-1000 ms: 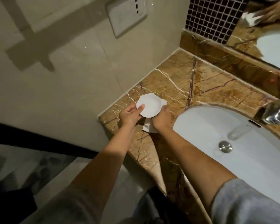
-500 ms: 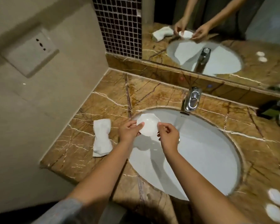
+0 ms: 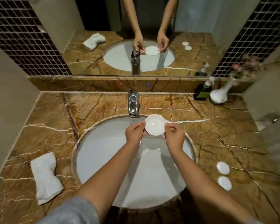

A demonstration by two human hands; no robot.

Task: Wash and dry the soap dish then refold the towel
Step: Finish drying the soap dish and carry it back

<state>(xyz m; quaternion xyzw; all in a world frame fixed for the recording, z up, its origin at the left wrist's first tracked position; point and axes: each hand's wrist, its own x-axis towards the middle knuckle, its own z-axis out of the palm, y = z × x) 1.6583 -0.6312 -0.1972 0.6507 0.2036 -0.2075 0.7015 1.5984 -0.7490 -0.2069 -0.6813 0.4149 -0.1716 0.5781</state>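
Note:
A small white soap dish [image 3: 154,125] with a scalloped rim is held over the far part of the white sink basin [image 3: 103,159], just in front of the chrome faucet [image 3: 133,103]. My left hand [image 3: 134,132] grips its left edge and my right hand [image 3: 174,135] pinches its right edge. The dish faces up and looks empty. A white towel [image 3: 45,177], loosely rolled, lies on the marble counter to the left of the basin. No water runs from the faucet.
Two white round pads [image 3: 223,174] lie on the brown marble counter [image 3: 217,135] at the right. A dark pump bottle [image 3: 203,91] and a white vase [image 3: 219,95] with flowers stand at the back right. A mirror spans the back wall.
Both hands carried the soap dish from above the towel at the counter's left end to over the basin near the faucet. The towel stayed on the counter. The view swung right.

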